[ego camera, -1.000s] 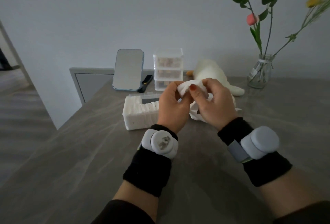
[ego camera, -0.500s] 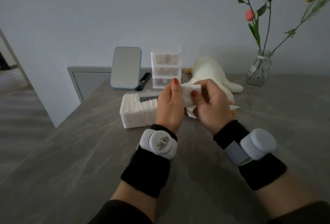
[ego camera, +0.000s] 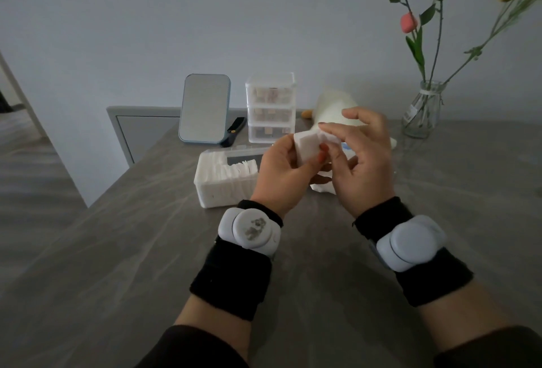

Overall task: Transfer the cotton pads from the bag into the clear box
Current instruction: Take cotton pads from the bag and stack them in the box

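Observation:
My left hand [ego camera: 280,174] and my right hand [ego camera: 362,162] hold a small stack of white cotton pads [ego camera: 306,147] between them, above the table. The left thumb and fingers grip the stack's left side; the right thumb and forefinger pinch its right side. The clear box [ego camera: 214,191] lies just left of my hands, its lid open, with a row of cotton pads [ego camera: 234,171] standing inside. The crumpled white bag [ego camera: 322,187] lies on the table under my hands, mostly hidden by them.
Behind the box stand a blue-framed mirror [ego camera: 205,112], a black object [ego camera: 234,130] and a clear drawer unit [ego camera: 270,108]. A white plush toy [ego camera: 334,109] lies behind my hands. A glass vase [ego camera: 422,112] with flowers stands at the back right. The grey table [ego camera: 132,250] ends at the left.
The pads came up out of the bag and my hands shifted their hold on the stack; the right fingers have spread a little. The camera dipped slightly.

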Available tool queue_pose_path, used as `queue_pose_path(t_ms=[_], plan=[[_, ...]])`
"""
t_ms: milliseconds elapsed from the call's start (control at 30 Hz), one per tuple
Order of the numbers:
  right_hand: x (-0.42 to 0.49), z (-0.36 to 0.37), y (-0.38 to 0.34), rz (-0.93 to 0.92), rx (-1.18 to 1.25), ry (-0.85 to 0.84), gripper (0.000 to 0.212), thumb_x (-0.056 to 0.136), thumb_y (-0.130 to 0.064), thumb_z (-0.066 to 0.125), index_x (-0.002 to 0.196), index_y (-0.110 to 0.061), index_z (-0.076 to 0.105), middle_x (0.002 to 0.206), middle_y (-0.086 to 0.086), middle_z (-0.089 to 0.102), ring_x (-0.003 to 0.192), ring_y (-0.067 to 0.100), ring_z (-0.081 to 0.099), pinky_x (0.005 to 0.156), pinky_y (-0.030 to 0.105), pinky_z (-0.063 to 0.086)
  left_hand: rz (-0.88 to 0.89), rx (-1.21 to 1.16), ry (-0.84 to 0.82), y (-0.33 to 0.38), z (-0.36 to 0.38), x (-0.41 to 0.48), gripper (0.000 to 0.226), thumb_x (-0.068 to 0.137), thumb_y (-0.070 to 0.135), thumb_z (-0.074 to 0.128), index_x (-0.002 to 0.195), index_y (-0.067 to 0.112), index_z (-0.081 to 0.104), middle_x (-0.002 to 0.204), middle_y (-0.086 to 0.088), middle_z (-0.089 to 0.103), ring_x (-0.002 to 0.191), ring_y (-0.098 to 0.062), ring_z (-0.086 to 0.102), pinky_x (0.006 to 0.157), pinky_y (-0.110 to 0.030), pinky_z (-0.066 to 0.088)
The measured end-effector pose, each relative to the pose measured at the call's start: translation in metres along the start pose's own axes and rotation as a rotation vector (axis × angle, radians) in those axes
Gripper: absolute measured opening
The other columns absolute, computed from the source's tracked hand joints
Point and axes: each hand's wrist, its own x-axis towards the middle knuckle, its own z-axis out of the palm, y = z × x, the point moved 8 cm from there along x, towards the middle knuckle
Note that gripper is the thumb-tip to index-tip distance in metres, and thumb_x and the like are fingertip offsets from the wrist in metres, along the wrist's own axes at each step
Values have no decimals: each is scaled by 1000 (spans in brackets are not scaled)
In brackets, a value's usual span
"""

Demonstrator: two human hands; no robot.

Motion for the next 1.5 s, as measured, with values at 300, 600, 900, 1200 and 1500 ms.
queue_pose_path(t_ms=[300,600,900,1200,1500], plan=[[0,4,-3,-58,19,-53,12,83,-2,61,89,-9,68,118,13,51,109,29,49,77,39,49,17,-12,-10,0,-1,0,30,92,-1,60,121,-4,58,107,-26,68,93,-35,70,76,-44,60],[-1,10,7,50,-16,-101,8,88,-14,62,88,-9,68,111,8,55,105,29,48,91,18,34,-11,-68,-58,1,4,-1,36,89,-9,59,124,-6,55,110,-27,66,92,-28,69,77,-39,60],[0,11,8,67,60,-127,10,92,-11,56,86,-8,64,97,1,57,98,23,50,84,25,39,-192,-381,-87,-7,3,2,48,79,7,44,123,-5,58,111,-24,59,100,-35,57,75,-43,59],[-1,10,17,174,145,-82,13,93,-18,56,91,-7,64,89,-4,61,88,26,56,75,38,49,-195,-293,-89,-6,3,0,53,68,4,46,118,-5,61,104,-26,63,93,-36,63,76,-45,58],[-3,11,21,255,245,-86,16,92,-28,58,96,-12,61,97,5,64,88,23,63,68,43,54,-88,-142,-111,2,6,-3,40,84,8,61,124,-1,59,100,-16,69,91,-27,69,76,-43,59]])
